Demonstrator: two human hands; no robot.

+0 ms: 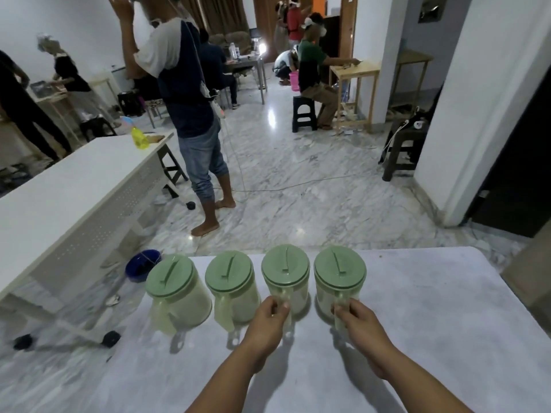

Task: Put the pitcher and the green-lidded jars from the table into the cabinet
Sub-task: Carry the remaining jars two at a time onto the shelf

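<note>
Several translucent jars with green lids stand in a row along the far edge of the white table. From the left they are the first jar, the second jar, the third jar and the fourth jar. Each has a handle facing me. My left hand is closed around the third jar's handle. My right hand is closed around the fourth jar's handle. All the jars rest upright on the table. No cabinet is in view.
A long white table with a yellow bottle stands to the left. A blue bowl lies on the marble floor beyond the table's left corner. A barefoot person stands ahead left. A white pillar rises at the right.
</note>
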